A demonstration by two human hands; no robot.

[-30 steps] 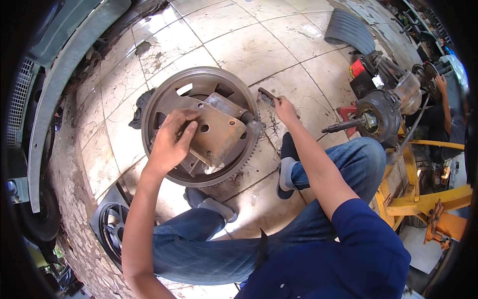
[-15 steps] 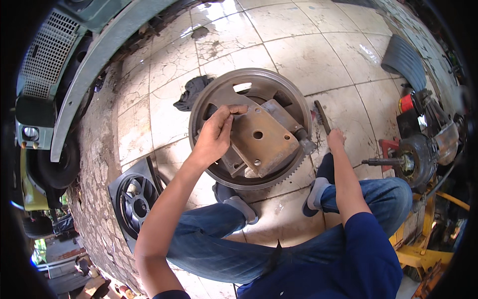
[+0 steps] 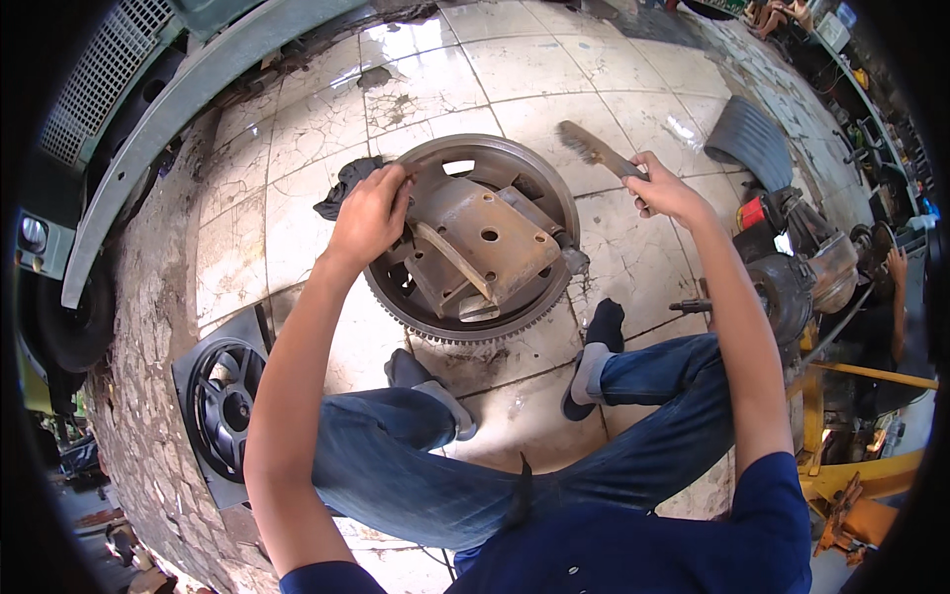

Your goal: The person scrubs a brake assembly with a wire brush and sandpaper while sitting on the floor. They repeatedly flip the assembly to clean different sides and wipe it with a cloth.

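Observation:
A rusty, toothed flywheel (image 3: 430, 327) lies on the floor in front of my feet. On top of it rests a brown, square metal plate (image 3: 515, 262) with several holes, and a short dark cylindrical part sticks out at its right. My left hand (image 3: 371, 218) is closed at the flywheel's upper-left rim; the fingertips are partly hidden. Raised to the right of the flywheel, my right hand (image 3: 665, 190) grips the handle of a wire brush (image 3: 597, 150). The bristle end points up and left, apart from the plate.
A black rag (image 3: 341, 188) lies beside the flywheel. To the left are a black fan (image 3: 230, 401) and a vehicle's grey bumper (image 3: 148, 148). On the right lie a curved ribbed grey piece (image 3: 754, 144), greasy machine parts (image 3: 792, 287) and a yellow frame (image 3: 861, 475). Other people show at the right edge.
My right hand has lifted the wire brush up from near my right foot. My left hand has gone from the plate to the flywheel's rim. The whole view has shifted.

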